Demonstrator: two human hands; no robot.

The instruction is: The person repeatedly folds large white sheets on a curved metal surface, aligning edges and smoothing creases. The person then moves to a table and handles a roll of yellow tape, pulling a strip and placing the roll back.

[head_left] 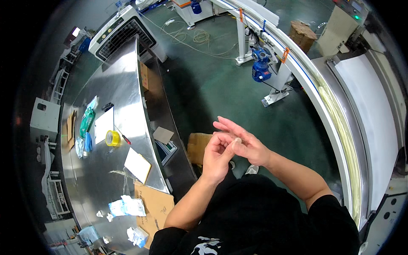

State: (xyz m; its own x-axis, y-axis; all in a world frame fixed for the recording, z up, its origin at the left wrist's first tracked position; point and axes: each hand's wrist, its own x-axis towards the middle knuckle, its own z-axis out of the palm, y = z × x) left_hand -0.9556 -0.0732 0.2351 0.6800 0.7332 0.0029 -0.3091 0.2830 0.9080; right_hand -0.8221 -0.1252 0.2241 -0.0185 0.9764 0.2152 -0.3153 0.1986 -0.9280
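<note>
My left hand [217, 159] and my right hand [251, 148] meet in front of my body, above the floor between the metal table and the conveyor line. The left fingers are curled in, and the left thumb is raised against the right thumb. A pale spot shows at the thumb tips, too small to name. On my right hand the upper fingers stretch out past the left one. What lies between the curled left fingers, if anything, is hidden.
Left, a metal table [123, 97] bears yellow tape [112, 138], a screwdriver [126, 139], a white pad [137, 165], a tissue pack [127, 207] and flat cardboard [151, 202]. A curved conveyor [340, 127] with a blue motor [261, 70] runs along the right. A cardboard box [197, 146] stands below.
</note>
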